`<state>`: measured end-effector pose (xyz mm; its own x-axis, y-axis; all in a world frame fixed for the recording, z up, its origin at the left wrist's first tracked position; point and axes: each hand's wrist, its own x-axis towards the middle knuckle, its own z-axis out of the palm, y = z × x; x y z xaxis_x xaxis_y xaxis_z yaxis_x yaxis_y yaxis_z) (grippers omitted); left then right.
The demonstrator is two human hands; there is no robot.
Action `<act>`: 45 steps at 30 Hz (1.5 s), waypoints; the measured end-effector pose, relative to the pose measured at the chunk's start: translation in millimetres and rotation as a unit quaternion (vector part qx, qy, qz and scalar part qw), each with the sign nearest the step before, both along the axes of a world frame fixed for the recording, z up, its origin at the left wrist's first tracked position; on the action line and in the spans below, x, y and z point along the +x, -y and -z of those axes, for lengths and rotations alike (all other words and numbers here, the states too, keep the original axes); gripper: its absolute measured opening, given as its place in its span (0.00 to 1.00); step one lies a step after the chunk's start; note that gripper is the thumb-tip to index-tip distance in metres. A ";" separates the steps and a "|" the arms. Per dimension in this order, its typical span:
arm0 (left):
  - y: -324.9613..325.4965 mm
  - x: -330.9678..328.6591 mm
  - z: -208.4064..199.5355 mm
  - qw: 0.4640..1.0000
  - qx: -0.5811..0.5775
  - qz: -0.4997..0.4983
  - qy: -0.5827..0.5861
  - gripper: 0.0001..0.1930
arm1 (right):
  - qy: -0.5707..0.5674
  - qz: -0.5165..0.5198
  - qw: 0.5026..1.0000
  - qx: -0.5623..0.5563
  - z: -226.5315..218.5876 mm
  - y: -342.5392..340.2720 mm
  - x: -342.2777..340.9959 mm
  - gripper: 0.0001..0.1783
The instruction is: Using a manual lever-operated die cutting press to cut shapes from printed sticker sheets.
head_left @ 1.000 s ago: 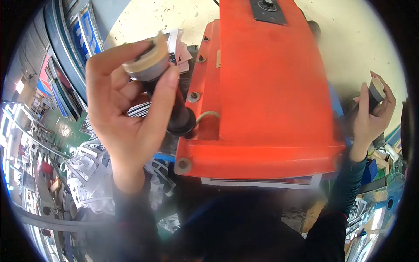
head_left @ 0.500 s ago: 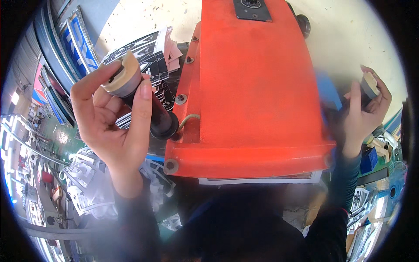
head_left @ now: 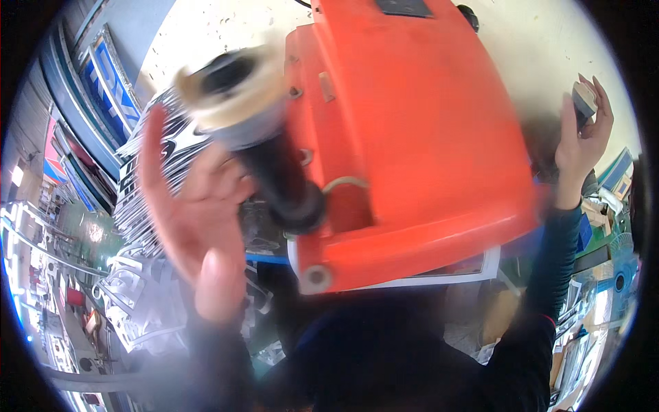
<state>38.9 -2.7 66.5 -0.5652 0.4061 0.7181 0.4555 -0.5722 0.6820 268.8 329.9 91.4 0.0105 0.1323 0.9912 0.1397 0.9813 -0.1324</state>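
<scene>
An orange machine head (head_left: 425,130) fills the middle, with a black handle (head_left: 274,172) on its left side. A cream and grey cup-shaped collar tops the handle, with a dark centre. My left hand (head_left: 206,199) is beside this handle, blurred, index finger and thumb spread wide. Its other fingers bend close to the handle; whether they touch it I cannot tell. At the far right my right hand (head_left: 581,147) has thumb and fingers on either side of a second knob-topped handle (head_left: 585,103). Part of that handle is hidden.
Under the machine head lies a white-edged sheet (head_left: 489,264). To the left are a stack of black-and-white printed sheets (head_left: 134,206) and a heap of white cut scraps (head_left: 147,302). Framed panels (head_left: 106,82) lean farther back. A blue fan (head_left: 621,281) stands at right.
The machine head has turned and shifted rightward, its left handle too. My left hand has come off the collar and spread its fingers. My right hand has moved slightly up with its handle.
</scene>
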 end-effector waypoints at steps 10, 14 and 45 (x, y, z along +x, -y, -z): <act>12.7 -43.6 51.9 0.911 -0.361 0.007 -0.199 0.62 | 0.102 0.462 0.878 0.073 -7.4 -45.4 42.4 0.33; 22.2 -47.4 63.6 0.891 -0.427 -0.016 -0.151 0.62 | -0.002 -0.119 0.975 -0.189 0.1 53.1 -8.2 0.29; 17.6 -50.4 69.4 0.877 -0.446 -0.024 -0.176 0.62 | 0.034 0.074 0.979 -0.185 40.3 -45.4 -4.3 0.23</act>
<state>-11.5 -20.3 -3.0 -0.4043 0.8768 0.2602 0.7364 0.1434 0.6611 264.4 375.3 51.1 -0.0080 0.4845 0.8747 0.2969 0.8365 -0.4606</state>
